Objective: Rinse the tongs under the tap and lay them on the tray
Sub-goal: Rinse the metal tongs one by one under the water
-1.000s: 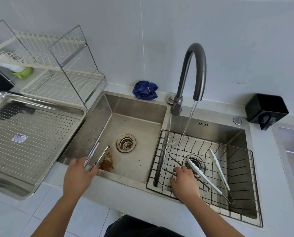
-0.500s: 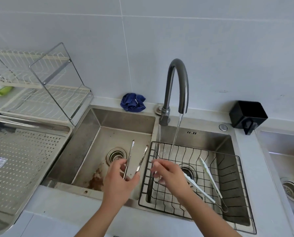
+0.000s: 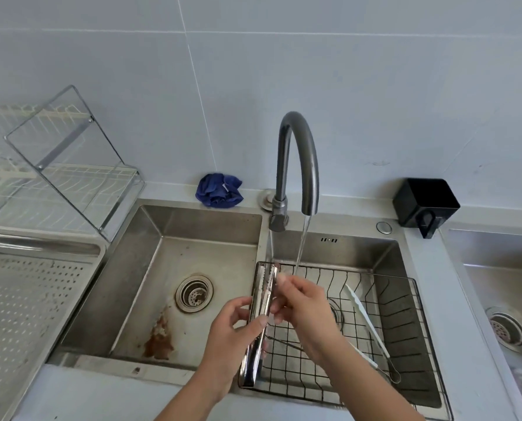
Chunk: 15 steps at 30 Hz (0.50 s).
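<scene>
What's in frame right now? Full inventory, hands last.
metal tongs: 1, shiny steel, held over the divider between the basins, beside the water stream
white tongs: 1, white, lying in the wire basket
wire basket: 1, black, in the right basin
tap: 1, dark grey, running into the right basin
left basin: 1, steel, rust-coloured stain on its floor
perforated tray: 1, steel, left of the sink
dish rack: 1, white and steel wire, behind the tray
cloth: 1, blue, bunched behind the left basin
box: 1, black, right rear of the counter
left hand: gripping the metal tongs
right hand: fingers on the metal tongs
</scene>
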### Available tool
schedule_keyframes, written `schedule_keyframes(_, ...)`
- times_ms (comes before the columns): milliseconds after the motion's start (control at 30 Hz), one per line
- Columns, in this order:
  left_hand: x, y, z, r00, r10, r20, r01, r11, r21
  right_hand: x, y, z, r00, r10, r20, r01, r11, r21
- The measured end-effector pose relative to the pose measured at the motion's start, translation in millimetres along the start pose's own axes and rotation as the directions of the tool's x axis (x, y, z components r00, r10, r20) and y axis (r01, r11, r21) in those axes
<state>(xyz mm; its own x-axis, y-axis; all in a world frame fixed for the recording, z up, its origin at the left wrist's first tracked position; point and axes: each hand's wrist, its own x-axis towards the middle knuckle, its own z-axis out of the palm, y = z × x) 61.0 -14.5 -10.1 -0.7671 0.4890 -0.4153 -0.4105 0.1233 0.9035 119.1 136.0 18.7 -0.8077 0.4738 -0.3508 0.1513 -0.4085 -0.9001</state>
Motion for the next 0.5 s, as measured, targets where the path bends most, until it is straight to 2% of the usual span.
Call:
schedule_keyframes(67, 2, -1, 2, 1.0, -0.012, 0.005, 0.012, 1.0, -0.005, 5, -5, -1, 0.999, 0.051, -0.005, -0.049, 0.982, 0.184)
schedule_keyframes(233, 7, -4, 7, 0.999, -0.02, 0.026, 0.02, 1.0, 0.003, 16, -8, -3, 0.998, 0.058, -0.007, -0.056, 0.982, 0.182)
schedule_keyframes(400, 13, -1, 11, 1.0, -0.024, -0.014, 0.025, 0.999, 0.029, 18, -3, -6, 0.996, 0.07, 0.063, -0.084, 0.964, 0.253)
schedule_keyframes(500, 15, -1, 12, 1.0, -0.014, -0.003, 0.014, 0.998, 0.063, 23, -4, -10, 0.997, 0.068, 0.03, -0.074, 0.955, 0.286)
